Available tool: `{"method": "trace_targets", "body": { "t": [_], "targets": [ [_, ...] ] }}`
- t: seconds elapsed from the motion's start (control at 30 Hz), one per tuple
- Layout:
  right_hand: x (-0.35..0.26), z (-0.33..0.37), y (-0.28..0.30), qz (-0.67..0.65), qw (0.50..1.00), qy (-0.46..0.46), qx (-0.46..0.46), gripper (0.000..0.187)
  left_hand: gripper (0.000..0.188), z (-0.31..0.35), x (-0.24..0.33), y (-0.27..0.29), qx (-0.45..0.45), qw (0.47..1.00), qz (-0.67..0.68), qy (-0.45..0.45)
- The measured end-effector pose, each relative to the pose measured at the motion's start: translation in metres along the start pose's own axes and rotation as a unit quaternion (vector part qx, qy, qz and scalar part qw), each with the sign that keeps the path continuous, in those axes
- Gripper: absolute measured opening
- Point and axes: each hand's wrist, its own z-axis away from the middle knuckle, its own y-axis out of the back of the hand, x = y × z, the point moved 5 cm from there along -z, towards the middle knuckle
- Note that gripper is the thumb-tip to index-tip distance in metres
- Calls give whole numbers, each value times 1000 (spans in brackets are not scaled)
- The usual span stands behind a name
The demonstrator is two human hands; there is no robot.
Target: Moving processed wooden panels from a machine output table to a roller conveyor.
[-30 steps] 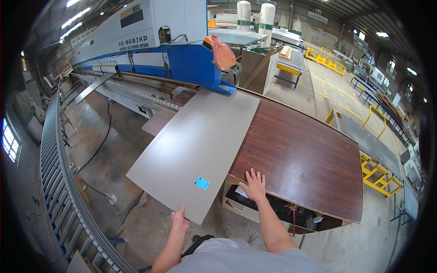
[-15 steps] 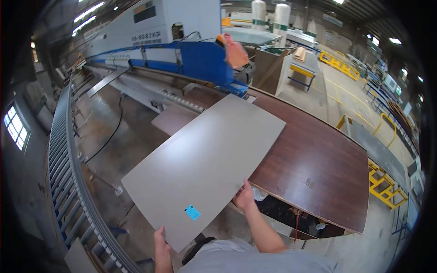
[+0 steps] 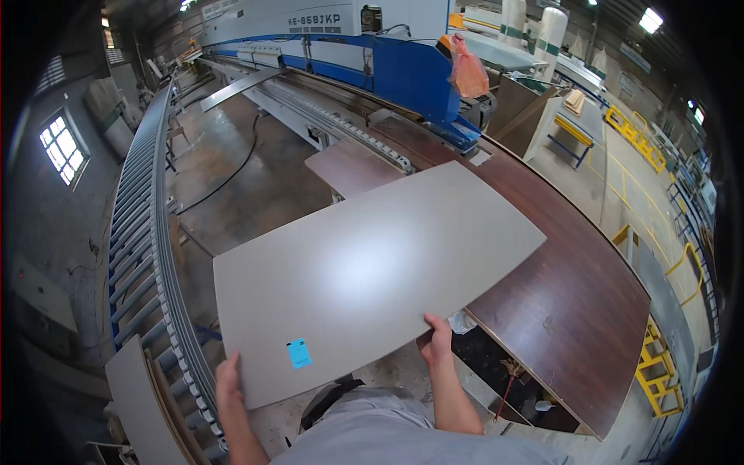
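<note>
A large grey board (image 3: 387, 263) with a smooth, glossy face spans the space in front of me. Near its lower left corner sits a small blue label (image 3: 299, 353). My left hand (image 3: 228, 383) grips the left end of the board by its edge, thumb on top. On the near long edge, my right hand (image 3: 435, 339) is closed round the board with its thumb on the upper face; the fingers underneath are hidden. The board's far right part lies over a dark brown wood-grain table top (image 3: 566, 333).
A roller conveyor (image 3: 139, 256) runs along the left, with several panels (image 3: 139, 395) leaning at its near end. Ahead stands a long blue and white machine (image 3: 411, 77) with an orange-red bag (image 3: 468, 70) hanging on it. Yellow metal frames (image 3: 659, 372) stand at the right.
The board has turned so its near end swings left, toward the conveyor, and both hands moved with it. My view has shifted to the left.
</note>
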Motion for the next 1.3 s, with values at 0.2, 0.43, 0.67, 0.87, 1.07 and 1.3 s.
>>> {"method": "trace_targets", "body": {
  "t": [0.2,0.43,0.67,0.87,1.07,1.3],
  "targets": [
    [-54,22,10,-162,987,-3,-13,41,46,26,37,51,64,987,-120,-81],
    [-46,31,42,-78,997,9,-19,42,56,66,54,63,170,943,-258,-122],
    [-60,74,24,-70,995,1,-75,47,56,152,46,92,200,942,-263,-63],
    [-61,99,-33,-59,991,-34,-115,51,53,212,3,135,233,962,-136,-34],
    [-20,102,-91,17,974,-105,-201,50,49,273,-42,183,339,939,-57,17],
    [54,173,-182,65,916,-209,-336,54,45,350,-135,245,421,901,77,72]
  ]
}}
